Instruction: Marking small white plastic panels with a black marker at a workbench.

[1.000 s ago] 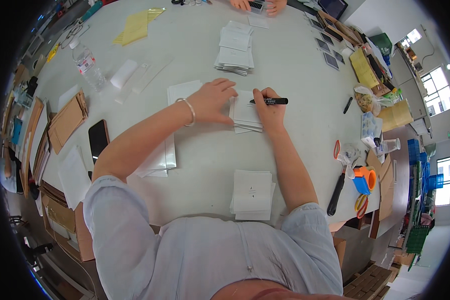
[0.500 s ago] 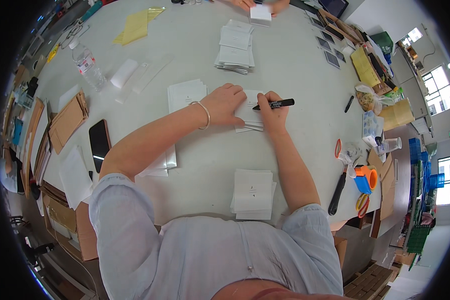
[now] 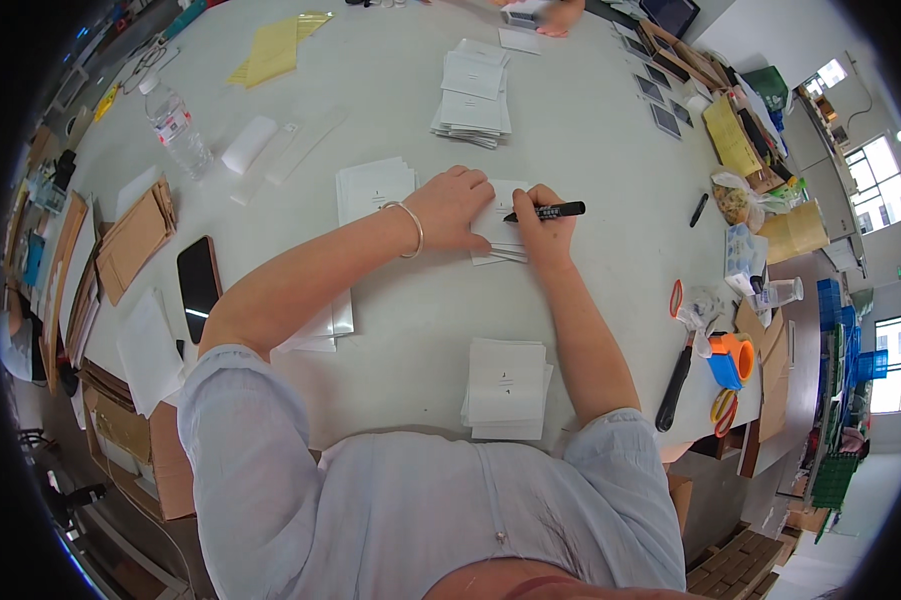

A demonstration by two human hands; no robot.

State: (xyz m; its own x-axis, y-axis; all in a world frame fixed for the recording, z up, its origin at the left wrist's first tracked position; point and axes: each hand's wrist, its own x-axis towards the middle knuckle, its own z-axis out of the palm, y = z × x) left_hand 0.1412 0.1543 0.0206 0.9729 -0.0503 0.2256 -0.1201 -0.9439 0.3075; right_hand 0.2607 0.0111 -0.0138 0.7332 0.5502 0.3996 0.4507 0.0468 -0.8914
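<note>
My right hand (image 3: pixel 547 232) is closed around a black marker (image 3: pixel 562 210), its tip at the top card of a small white stack (image 3: pixel 502 232) in the middle of the table. My left hand (image 3: pixel 450 210), with a bangle at the wrist, rests flat on the left side of that stack, fingers stretched out. Partly under my left forearm is another stack of white cards (image 3: pixel 375 183). Nearer my body sits a further stack of white cards (image 3: pixel 507 385) with small printed marks. A taller white stack (image 3: pixel 470 95) stands beyond my hands.
At left are a water bottle (image 3: pixel 178 130), a phone (image 3: pixel 199 288) and brown cardboard pieces (image 3: pixel 135 240). To the right lie a black-handled tool (image 3: pixel 675 390), an orange-and-blue tape dispenser (image 3: pixel 732 360) and scissors (image 3: pixel 724 412). A co-worker's hand (image 3: pixel 562 15) is at the far edge.
The marker and my right hand have shifted very slightly left; my left hand stays put. At the far edge, the co-worker's white item has moved, and a white card now lies on the table there.
</note>
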